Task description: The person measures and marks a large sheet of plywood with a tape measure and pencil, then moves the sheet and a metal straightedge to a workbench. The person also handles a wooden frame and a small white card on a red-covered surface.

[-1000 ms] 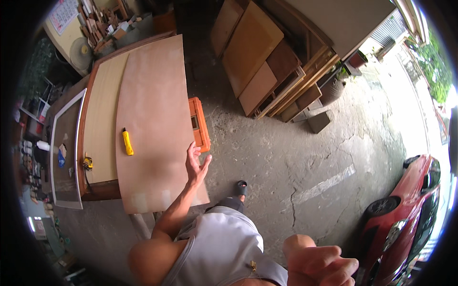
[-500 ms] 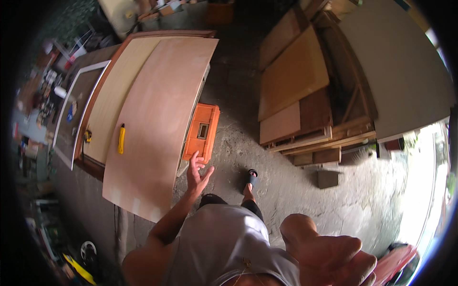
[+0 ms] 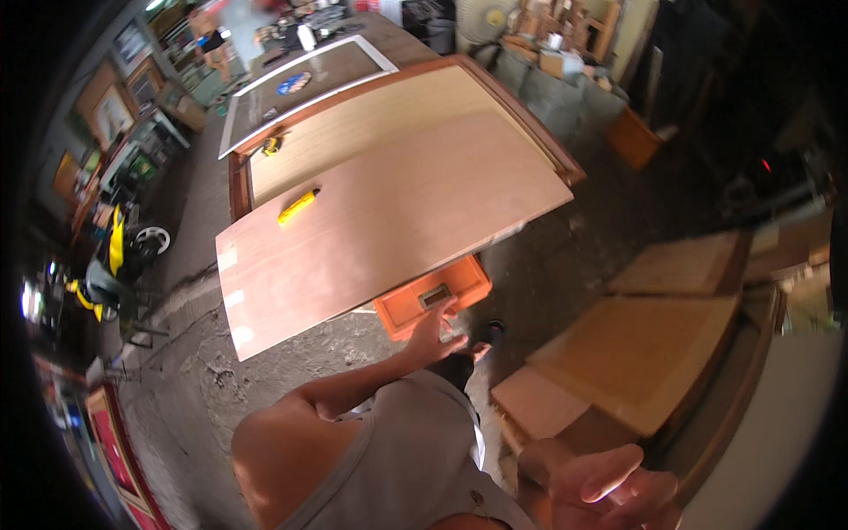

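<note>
Left hand [image 3: 435, 334] now lower, released and spread over orange plastic case [image 3: 431, 297] beneath large reddish plywood sheet [image 3: 389, 221]; right hand [image 3: 609, 488] loosely curled, empty.

view swung round, left hand [image 3: 435, 334] nearer orange case [image 3: 431, 296]

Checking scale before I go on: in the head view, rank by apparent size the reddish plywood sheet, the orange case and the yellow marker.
1. reddish plywood sheet, by far the largest.
2. orange case, partly hidden under the sheet.
3. yellow marker, smallest, lying on the sheet.
</note>
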{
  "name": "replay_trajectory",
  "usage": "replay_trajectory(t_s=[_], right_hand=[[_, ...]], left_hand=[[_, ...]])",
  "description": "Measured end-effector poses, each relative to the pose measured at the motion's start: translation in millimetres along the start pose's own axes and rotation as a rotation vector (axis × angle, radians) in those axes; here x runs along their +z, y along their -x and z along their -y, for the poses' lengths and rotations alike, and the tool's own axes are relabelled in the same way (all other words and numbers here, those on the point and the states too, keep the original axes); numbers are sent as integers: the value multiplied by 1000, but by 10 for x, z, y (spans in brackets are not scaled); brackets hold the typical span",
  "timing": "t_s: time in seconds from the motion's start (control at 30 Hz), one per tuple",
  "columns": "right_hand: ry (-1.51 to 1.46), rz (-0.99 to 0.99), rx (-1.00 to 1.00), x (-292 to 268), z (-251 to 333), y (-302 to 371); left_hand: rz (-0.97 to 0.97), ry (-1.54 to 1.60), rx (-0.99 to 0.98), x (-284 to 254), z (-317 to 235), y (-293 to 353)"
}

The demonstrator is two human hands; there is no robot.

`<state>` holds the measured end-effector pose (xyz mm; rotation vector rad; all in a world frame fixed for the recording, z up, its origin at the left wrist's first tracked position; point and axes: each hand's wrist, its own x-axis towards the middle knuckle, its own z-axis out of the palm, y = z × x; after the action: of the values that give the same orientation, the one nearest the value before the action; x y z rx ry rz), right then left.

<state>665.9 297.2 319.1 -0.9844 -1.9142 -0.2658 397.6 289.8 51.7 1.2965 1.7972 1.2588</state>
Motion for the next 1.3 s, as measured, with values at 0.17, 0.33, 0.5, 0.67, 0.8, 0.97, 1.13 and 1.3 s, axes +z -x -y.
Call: replay_trajectory(t_s=[0.17,0.33,0.5,0.67,0.8,0.97,1.13,1.3], right_hand=[[-74,39,-94,960,-1172,-770],[-62,23,-150,1656,-2150,-1725],[46,-59,-204,2322,-3005,-2481],[445,-244,-321,2949,-3855,-3339],[1186,-464,-440,3337,-4731,-4219],[1625,-327,-723,3752,-5733,-5409],[1603,-72,-854,4273,-6675,-6144],[-850,-495,-4,6024,-7971,-6060]], left_hand=[[-46,42,-15,647,-140,-1220],[-43,33,47,1207,-638,-2696],[-12,83,134,1643,-1007,-3990],[-80,55,128,2316,-1110,-5133],[-85,104,49,3070,-1156,-6152],[-59,105,-16,3821,-1415,-7488],[-77,115,-47,4281,-1557,-8837],[-56,201,-104,4830,-1400,-10475]])
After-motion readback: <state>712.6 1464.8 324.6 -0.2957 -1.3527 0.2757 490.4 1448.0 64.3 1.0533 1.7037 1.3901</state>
